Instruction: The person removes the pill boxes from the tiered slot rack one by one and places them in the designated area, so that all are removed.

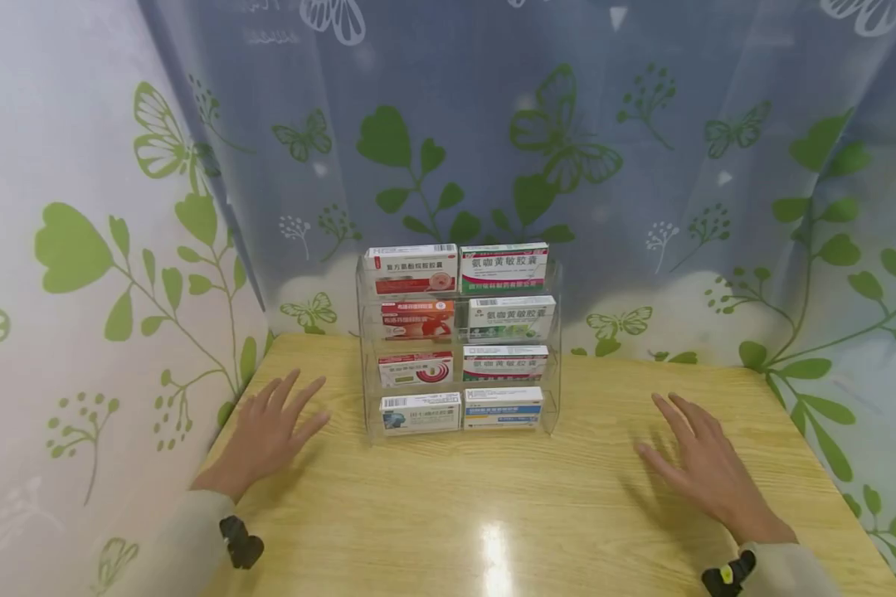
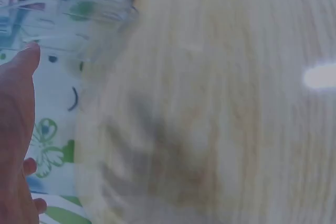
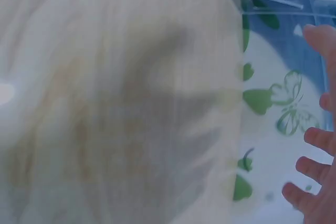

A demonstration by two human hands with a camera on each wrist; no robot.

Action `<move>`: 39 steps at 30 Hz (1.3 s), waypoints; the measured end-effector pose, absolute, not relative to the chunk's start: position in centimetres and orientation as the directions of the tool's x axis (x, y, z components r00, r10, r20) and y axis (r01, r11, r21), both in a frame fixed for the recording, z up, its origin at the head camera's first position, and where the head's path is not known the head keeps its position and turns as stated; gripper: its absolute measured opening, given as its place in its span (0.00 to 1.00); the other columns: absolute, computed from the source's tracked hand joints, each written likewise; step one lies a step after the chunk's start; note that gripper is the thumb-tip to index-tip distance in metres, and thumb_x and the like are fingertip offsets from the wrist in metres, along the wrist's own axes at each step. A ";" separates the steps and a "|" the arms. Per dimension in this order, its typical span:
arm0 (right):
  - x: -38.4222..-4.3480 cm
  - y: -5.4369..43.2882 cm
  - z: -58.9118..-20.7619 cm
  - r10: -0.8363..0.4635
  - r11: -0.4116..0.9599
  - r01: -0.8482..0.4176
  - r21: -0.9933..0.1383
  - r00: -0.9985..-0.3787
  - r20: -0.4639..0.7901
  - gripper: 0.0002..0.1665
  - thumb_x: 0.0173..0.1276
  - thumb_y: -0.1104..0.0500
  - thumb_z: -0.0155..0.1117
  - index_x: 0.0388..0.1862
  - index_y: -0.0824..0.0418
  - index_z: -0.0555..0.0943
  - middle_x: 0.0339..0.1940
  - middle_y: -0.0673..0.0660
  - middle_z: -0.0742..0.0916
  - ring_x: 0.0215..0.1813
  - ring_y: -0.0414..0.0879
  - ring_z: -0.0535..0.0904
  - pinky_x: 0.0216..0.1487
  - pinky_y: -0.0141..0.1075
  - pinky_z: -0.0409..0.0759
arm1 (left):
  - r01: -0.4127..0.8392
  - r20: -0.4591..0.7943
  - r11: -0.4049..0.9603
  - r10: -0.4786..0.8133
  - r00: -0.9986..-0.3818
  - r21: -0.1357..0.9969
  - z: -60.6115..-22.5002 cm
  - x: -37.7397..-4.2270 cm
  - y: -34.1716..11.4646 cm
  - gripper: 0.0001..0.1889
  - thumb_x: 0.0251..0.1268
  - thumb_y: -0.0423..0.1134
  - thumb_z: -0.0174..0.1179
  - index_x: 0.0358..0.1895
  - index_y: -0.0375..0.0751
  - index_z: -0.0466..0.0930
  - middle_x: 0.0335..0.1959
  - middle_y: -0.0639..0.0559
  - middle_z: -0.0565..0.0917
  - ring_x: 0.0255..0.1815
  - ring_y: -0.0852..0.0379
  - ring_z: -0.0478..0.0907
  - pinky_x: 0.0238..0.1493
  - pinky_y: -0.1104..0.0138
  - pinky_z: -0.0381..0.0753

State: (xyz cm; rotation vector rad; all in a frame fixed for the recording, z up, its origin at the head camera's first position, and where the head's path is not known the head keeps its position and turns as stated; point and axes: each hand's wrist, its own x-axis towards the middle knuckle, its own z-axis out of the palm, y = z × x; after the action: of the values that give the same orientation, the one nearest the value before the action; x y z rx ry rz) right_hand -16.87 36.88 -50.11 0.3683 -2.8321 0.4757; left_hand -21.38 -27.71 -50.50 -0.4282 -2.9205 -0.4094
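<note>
A clear plastic tiered rack (image 1: pixel 557 373) stands upright on the wooden table, with medicine boxes in two columns on several tiers. At the top are a white-and-red box (image 1: pixel 411 270) and a white, red and green box (image 1: pixel 504 269). The lowest tier has a box with a blue-green picture (image 1: pixel 421 414) and a white-and-blue box (image 1: pixel 503 409). To the left of the rack my left hand (image 1: pixel 269 427) is held with fingers spread, holding nothing. My right hand (image 1: pixel 705 464), also empty, spreads its fingers to the right of the rack. Both cast shadows on the wood.
The light wooden table (image 1: pixel 433 514) reflects a bright glare near its front. Behind it hangs a curtain (image 1: pixel 463 108) printed with green leaves and butterflies, and similar cloth closes both sides. Each wrist wears a dark strap, such as the left wrist strap (image 1: pixel 241 543).
</note>
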 end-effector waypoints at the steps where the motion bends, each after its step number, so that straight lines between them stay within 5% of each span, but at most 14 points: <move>1: -17.1 36.6 -49.9 -0.209 0.909 -0.291 -0.297 -0.937 0.279 0.52 0.78 0.40 0.71 0.90 0.57 0.59 0.82 0.77 0.68 0.77 0.81 0.64 0.63 0.82 0.69 | 0.315 0.212 0.914 0.265 -0.941 0.257 -50.3 -21.5 -27.6 0.34 0.86 0.58 0.55 0.87 0.52 0.62 0.87 0.30 0.59 0.83 0.21 0.58 0.75 0.19 0.60; 12: -19.7 31.9 -47.5 -0.223 0.844 -0.330 -0.423 -0.933 0.283 0.50 0.80 0.41 0.70 0.90 0.54 0.60 0.83 0.71 0.70 0.80 0.75 0.65 0.70 0.79 0.69 | 0.404 0.298 0.846 0.309 -0.903 0.348 -47.8 -22.6 -24.7 0.34 0.84 0.52 0.61 0.85 0.47 0.64 0.86 0.31 0.60 0.84 0.24 0.59 0.76 0.21 0.62; 20: -21.1 27.7 -46.8 -0.253 0.781 -0.387 -0.490 -0.914 0.318 0.43 0.79 0.46 0.72 0.87 0.54 0.67 0.77 0.64 0.77 0.67 0.64 0.79 0.62 0.67 0.83 | 0.426 0.346 0.805 0.294 -0.891 0.413 -46.7 -23.1 -22.8 0.31 0.84 0.48 0.62 0.82 0.46 0.66 0.86 0.32 0.61 0.84 0.26 0.60 0.75 0.21 0.62; 25: -21.7 25.5 -46.8 -0.295 0.743 -0.432 -0.511 -0.897 0.329 0.39 0.78 0.54 0.74 0.82 0.59 0.72 0.73 0.64 0.80 0.66 0.63 0.81 0.64 0.61 0.86 | 0.456 0.368 0.754 0.302 -0.880 0.473 -46.5 -23.6 -21.6 0.29 0.84 0.44 0.63 0.81 0.45 0.68 0.85 0.31 0.62 0.84 0.26 0.59 0.79 0.25 0.62; 29: -22.0 24.1 -47.2 -0.322 0.743 -0.458 -0.489 -0.884 0.339 0.34 0.78 0.51 0.74 0.78 0.58 0.77 0.70 0.61 0.83 0.59 0.59 0.84 0.58 0.57 0.89 | 0.475 0.375 0.695 0.307 -0.875 0.540 -46.9 -24.2 -20.8 0.28 0.84 0.41 0.62 0.81 0.43 0.69 0.85 0.31 0.61 0.85 0.27 0.59 0.81 0.28 0.64; 35: -22.6 22.3 -47.8 -0.370 0.749 -0.499 -0.436 -0.860 0.351 0.33 0.76 0.50 0.76 0.75 0.58 0.80 0.68 0.60 0.85 0.50 0.54 0.85 0.51 0.51 0.87 | 0.464 0.364 0.578 0.288 -0.886 0.671 -47.7 -24.6 -20.1 0.29 0.85 0.35 0.60 0.82 0.37 0.66 0.85 0.29 0.60 0.80 0.27 0.68 0.73 0.36 0.79; 39: -22.7 21.3 -48.0 -0.377 0.764 -0.515 -0.388 -0.845 0.379 0.30 0.75 0.51 0.77 0.71 0.61 0.83 0.68 0.63 0.86 0.60 0.60 0.86 0.60 0.58 0.89 | 0.427 0.341 0.531 0.257 -0.904 0.732 -48.1 -24.7 -19.9 0.28 0.85 0.32 0.59 0.82 0.40 0.66 0.83 0.33 0.65 0.74 0.28 0.76 0.68 0.39 0.85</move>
State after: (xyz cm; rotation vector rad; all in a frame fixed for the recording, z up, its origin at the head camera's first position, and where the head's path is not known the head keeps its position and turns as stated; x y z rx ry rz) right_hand -22.71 21.30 -48.03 0.6939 -2.6819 0.7081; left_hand -24.72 -19.85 -48.15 -0.5827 -2.5769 -1.3121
